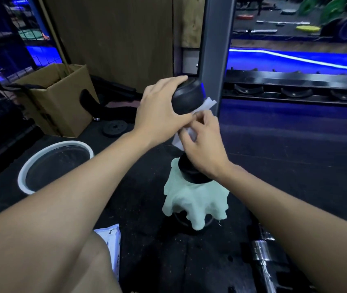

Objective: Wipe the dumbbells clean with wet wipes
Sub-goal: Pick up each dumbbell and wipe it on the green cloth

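Observation:
A black dumbbell (pixel 186 96) stands upright in the middle of the view, its lower head (pixel 191 176) resting on a pale green cloth (pixel 195 201) draped over another dark weight. My left hand (pixel 159 113) grips the upper head from the left side. My right hand (pixel 204 142) pinches a white wet wipe (pixel 206 104) wrapped around the handle between the two heads. The handle itself is hidden by the wipe and my fingers.
A white-rimmed round basin (pixel 41 157) sits on the black rubber floor at the left, with a cardboard box (pixel 62 102) behind it. A wet-wipe packet (pixel 111 242) lies near my knee. A chrome dumbbell (pixel 263 256) lies at lower right. A grey upright post (pixel 217 39) and a rack (pixel 295 87) stand behind.

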